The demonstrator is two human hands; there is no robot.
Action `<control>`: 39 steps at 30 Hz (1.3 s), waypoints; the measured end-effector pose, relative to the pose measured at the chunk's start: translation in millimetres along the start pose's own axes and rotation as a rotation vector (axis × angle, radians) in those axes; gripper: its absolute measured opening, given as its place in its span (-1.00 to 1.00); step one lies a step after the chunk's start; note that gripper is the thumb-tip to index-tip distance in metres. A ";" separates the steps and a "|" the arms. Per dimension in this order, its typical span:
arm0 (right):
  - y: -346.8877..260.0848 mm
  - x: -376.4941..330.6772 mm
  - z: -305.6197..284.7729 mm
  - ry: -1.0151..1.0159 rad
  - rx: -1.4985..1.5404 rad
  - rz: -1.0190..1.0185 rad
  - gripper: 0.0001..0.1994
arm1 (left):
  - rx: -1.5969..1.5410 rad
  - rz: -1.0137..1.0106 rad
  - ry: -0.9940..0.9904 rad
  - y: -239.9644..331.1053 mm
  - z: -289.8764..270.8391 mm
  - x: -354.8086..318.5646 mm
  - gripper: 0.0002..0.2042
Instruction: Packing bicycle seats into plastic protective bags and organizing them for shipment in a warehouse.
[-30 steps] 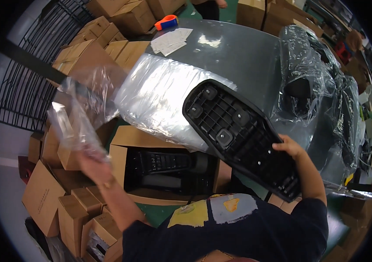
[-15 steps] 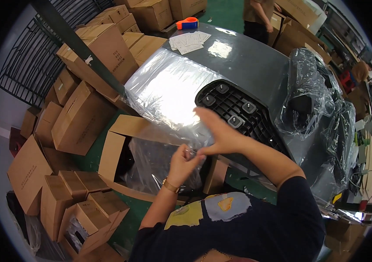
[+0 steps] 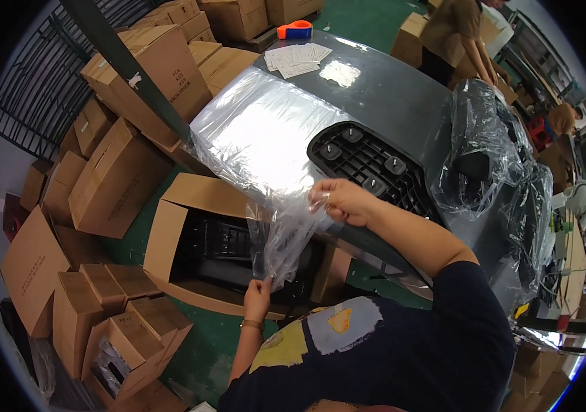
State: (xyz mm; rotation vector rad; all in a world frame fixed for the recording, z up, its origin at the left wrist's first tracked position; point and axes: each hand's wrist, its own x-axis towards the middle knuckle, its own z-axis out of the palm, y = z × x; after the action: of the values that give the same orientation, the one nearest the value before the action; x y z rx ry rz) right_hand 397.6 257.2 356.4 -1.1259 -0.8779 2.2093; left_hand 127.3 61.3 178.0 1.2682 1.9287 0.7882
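A clear plastic bag (image 3: 283, 237) hangs stretched between my two hands. My left hand (image 3: 257, 296) pinches its lower end above an open cardboard box (image 3: 169, 226) that holds black plastic parts. My right hand (image 3: 344, 201) grips the bag's upper edge at the near side of the grey table (image 3: 403, 96). A black ribbed plastic panel (image 3: 368, 165) lies on the table just behind my right hand. A stack of clear bags (image 3: 258, 130) covers the table's left part.
Bagged black parts (image 3: 485, 151) are heaped on the table's right side. Paper sheets (image 3: 298, 58) and an orange tape dispenser (image 3: 295, 29) lie at its far end. Closed cardboard boxes (image 3: 111, 178) crowd the green floor at left. Other people (image 3: 461, 34) work beyond the table.
The black panel, held up in my right hand a second ago, now lies on the table. Both hands have come together and stretched a clear bag over the open box.
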 end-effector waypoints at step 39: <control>-134.9 6.2 -317.9 1.229 -1.465 -0.210 -0.51 | -0.036 0.614 -0.066 355.0 182.4 219.3 -0.63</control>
State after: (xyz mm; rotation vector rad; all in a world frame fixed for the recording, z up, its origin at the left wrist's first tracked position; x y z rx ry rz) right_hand 679.5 451.2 309.7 -2.3032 -1.7365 0.0681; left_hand 394.9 407.4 304.6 1.8692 1.4645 1.0523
